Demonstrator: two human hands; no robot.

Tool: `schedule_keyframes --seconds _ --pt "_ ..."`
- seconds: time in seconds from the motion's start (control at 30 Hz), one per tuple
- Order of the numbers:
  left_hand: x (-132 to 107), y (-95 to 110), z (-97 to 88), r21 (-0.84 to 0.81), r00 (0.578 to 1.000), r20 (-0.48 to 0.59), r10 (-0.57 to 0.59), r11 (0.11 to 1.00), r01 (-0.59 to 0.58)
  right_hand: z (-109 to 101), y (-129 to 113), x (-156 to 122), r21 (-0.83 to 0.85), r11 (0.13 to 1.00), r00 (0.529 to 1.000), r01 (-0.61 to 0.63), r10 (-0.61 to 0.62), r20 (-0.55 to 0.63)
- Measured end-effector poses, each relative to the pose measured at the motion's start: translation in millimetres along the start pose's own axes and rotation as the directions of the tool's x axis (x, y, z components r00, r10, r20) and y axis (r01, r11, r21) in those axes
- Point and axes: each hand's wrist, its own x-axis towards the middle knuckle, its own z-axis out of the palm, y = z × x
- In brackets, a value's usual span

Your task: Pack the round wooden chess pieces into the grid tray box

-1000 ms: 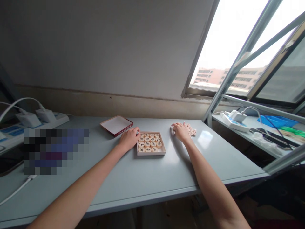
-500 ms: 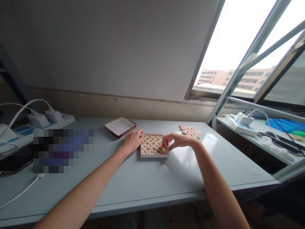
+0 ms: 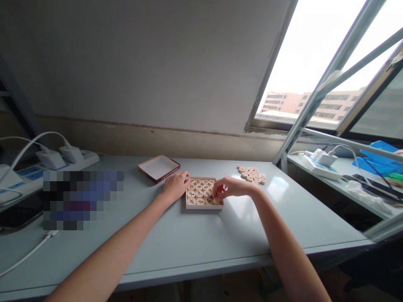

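A shallow white box sits on the desk, with round wooden Chinese chess pieces laid in rows inside, dark characters facing up. At its left wall, my left hand rests with the fingers curled against the edge, gripping the box. My right hand reaches over the right wall, its fingers pinched on a Chinese chess piece down in the near right corner. Those fingers partly hide the piece and the ones behind it. Farther right lies a loose cluster of Chinese chess pieces with reddish marks.
The red-edged box lid lies inside up behind my left hand. Power strips with plugs and cables line the left side, beside a blurred-out patch. On the right, a metal frame post divides the grey desk from another surface with a blue tray.
My right hand has lowered the piece from a tilt above the near right corner into the box. The left hand stays on the box's edge. On the far right, the blue tray has shifted.
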Motion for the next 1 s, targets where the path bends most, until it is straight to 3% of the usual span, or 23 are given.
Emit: schedule_keyframes --seconds 0.23,0.67,0.83,0.93,1.0 --pt "-1.5 0.7 -1.2 -0.002 1.000 -0.003 -0.003 1.000 0.003 3.9 2.2 4.9 -0.010 0.999 0.998 -0.040 0.040 -0.053" --pt "-1.9 2.2 -3.6 0.008 1.000 0.020 -0.020 1.000 0.020 6.5 -0.7 7.0 -0.045 0.994 0.994 -0.102 0.100 -0.048" --pt "-1.7 1.9 -1.8 0.024 1.000 0.005 -0.006 1.000 0.006 5.0 -2.7 7.1 -0.047 0.996 0.996 -0.071 0.068 -0.061" --pt "-1.7 1.6 -0.9 0.017 1.000 -0.008 -0.010 1.000 0.010 0.7 0.6 3.0 -0.106 0.989 0.975 -0.103 0.079 -0.209" --pt "-1.3 1.0 -0.6 -0.006 1.000 -0.008 -0.011 1.000 0.011 -1.9 10.8 -0.7 -0.205 0.946 0.889 -0.251 0.141 -0.436"
